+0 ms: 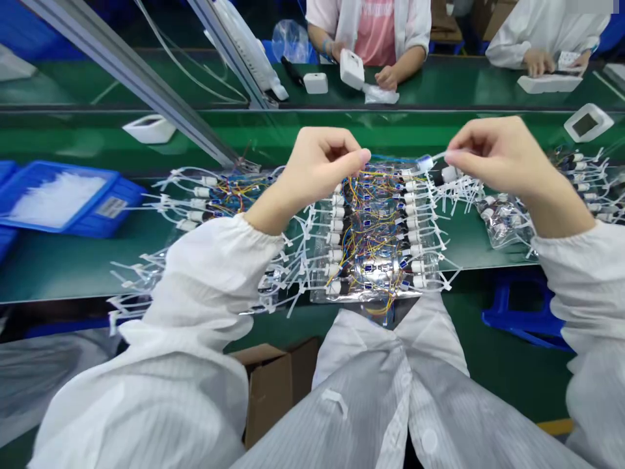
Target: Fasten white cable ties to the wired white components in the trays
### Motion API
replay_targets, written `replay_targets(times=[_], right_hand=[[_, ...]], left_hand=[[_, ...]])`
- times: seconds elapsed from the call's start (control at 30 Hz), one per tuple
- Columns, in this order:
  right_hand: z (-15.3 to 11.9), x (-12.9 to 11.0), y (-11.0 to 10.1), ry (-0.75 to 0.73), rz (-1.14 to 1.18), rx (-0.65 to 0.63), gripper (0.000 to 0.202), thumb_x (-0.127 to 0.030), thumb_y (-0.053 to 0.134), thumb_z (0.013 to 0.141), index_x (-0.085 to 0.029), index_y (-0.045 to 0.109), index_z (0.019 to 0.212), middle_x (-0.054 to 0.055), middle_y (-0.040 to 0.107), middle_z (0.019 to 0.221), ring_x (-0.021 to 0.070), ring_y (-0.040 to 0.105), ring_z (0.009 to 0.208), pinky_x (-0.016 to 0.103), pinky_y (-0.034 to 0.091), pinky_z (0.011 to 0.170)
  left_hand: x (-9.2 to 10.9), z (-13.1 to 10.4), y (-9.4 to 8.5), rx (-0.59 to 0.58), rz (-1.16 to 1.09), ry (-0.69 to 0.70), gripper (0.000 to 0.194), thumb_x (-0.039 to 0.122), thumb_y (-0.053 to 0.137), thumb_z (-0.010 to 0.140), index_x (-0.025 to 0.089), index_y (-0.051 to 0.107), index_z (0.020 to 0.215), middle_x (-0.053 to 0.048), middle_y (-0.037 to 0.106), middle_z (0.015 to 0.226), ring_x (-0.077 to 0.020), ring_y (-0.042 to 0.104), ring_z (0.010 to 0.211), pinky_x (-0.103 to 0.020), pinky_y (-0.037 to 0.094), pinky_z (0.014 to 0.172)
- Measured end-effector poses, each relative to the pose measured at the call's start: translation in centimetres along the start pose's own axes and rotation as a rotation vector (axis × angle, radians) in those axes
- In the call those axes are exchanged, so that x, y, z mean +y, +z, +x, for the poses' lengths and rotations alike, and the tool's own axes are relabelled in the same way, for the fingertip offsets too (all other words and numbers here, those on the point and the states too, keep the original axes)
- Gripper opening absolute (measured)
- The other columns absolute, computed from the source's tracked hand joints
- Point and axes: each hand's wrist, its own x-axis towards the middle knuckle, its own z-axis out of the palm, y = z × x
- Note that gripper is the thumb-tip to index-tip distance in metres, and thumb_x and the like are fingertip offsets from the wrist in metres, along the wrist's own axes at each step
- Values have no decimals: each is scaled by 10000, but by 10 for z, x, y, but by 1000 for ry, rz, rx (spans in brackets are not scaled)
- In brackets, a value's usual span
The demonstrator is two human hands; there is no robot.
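My right hand [502,153] is closed in a pinch on the end of a white cable tie [439,156]. The tie runs to a small part with a blue and white end [424,163]. My left hand [325,159] is also pinched shut, at the end of thin blue wires [390,158] that stretch toward that part. What lies between the left fingertips is mostly hidden. Under both hands lie rows of wired assemblies [370,225] on clear plastic, with white cylindrical ends and cable ties at both sides, joined by yellow, red and blue wires.
More wired assemblies [200,202] lie left, and a plastic-bagged bunch [505,218] lies right. A blue bin [105,208] holds white cable ties. A metal post [146,78] slants across the left. Opposite, two people handle white devices [351,68]. A blue stool [502,319] and cardboard box [268,391] stand below.
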Motion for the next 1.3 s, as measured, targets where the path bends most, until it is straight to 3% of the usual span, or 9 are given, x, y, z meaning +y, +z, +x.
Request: replay_targets(times=[0.1, 0.17, 0.23, 0.53, 0.7, 0.83, 1.0, 1.17, 1.3], right_hand=[[79, 25, -2, -122, -83, 28, 743, -322, 132, 1024, 180, 651, 847, 29, 872, 1185, -61, 792, 913, 211, 285, 692], [126, 43, -2, -188, -194, -13, 272, -177, 831, 1013, 7, 728, 840, 17, 927, 1072, 22, 821, 824, 108, 377, 671], [164, 58, 0, -258, -312, -78, 307, -63, 1069, 856, -134, 771, 845, -7, 875, 859, 103, 785, 757, 152, 486, 601], [236, 112, 13, -195, -789, -279, 240, -380, 926, 1067, -180, 872, 945, 80, 830, 833, 242, 755, 818, 424, 643, 883], [239, 121, 9, -337, -1134, -295, 320, -450, 866, 1078, -154, 989, 1091, 152, 920, 1063, 309, 818, 1038, 480, 631, 1075], [234, 120, 10, -388, -1308, -397, 325, -404, 820, 1101, -158, 1011, 1194, 173, 944, 1178, 333, 831, 1128, 486, 631, 1124], [224, 114, 7, -401, -1472, -313, 351, -287, 743, 1139, -123, 983, 1334, 219, 925, 1364, 394, 833, 1341, 505, 649, 1199], [181, 95, -4, -530, -1383, -238, 600, -401, 679, 1235, -20, 765, 1691, 308, 773, 1698, 399, 724, 1593, 554, 561, 1373], [77, 93, -31, -667, -1035, -97, 660, -665, 595, 1233, -138, 868, 1519, 299, 861, 1495, 349, 839, 1307, 593, 661, 1189]], left_hand=[[-52, 35, 6, 20, 2, -61, 636, 617, 778, 1187, 77, 698, 860, 66, 592, 732, -57, 696, 753, -396, 639, 945], [-77, 54, 6, 15, 16, -141, 538, 551, 877, 1141, 152, 689, 834, 52, 586, 682, -90, 640, 699, -324, 641, 873], [-96, 69, 5, 30, 28, -228, 443, 467, 903, 1116, 189, 701, 836, 33, 587, 668, -134, 622, 691, -314, 637, 830], [-171, 76, 22, -46, -94, -530, 163, 252, 819, 1079, 188, 792, 931, -24, 646, 742, -199, 660, 742, -432, 703, 926], [-176, 59, 23, -58, -63, -571, 227, 196, 854, 1002, 143, 821, 1220, -163, 833, 1205, -246, 811, 1027, -505, 729, 1071], [-133, 37, 2, 12, 17, -433, 379, 202, 829, 1028, 131, 809, 1400, -180, 821, 1406, -276, 818, 1210, -531, 700, 1198], [-18, -30, -32, -48, 34, -281, 352, 362, 857, 1083, 185, 861, 1387, -136, 883, 1308, -281, 854, 1178, -477, 731, 1130], [89, -148, -47, -143, 12, -210, 120, 257, 847, 1115, 282, 925, 1202, -42, 927, 997, -221, 876, 897, -335, 724, 888], [126, -259, -18, -290, -227, -412, 216, 263, 767, 1168, 252, 893, 992, -23, 856, 755, -185, 802, 665, -275, 615, 690]])
